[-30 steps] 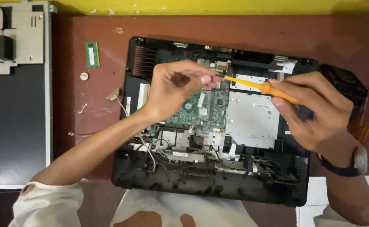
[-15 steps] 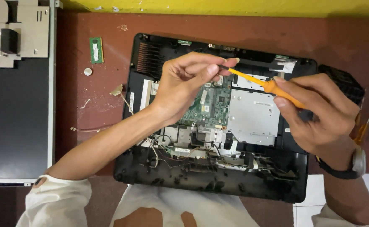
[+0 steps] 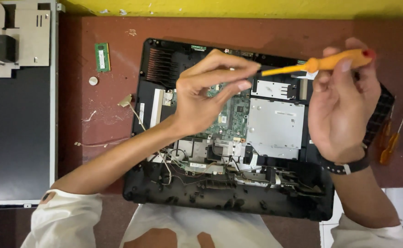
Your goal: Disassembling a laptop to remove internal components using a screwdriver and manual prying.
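An opened black laptop base lies on the reddish-brown table, its green circuit board and silver drive cover exposed. My right hand holds an orange-handled screwdriver lifted above the laptop's far right part, shaft pointing left. My left hand hovers over the board with thumb and fingers pinched at the screwdriver's tip. Whether something small sits between those fingertips is too small to tell. A dark wristwatch is on my right wrist.
A detached flat screen panel with a metal bracket lies at the left. A green memory stick and a coin cell rest near the laptop's far left corner. Another orange screwdriver lies at the right. Loose wires trail left.
My right hand has raised the screwdriver and turned it nearly level. My left hand's pinched fingers have followed up to its tip, away from the board.
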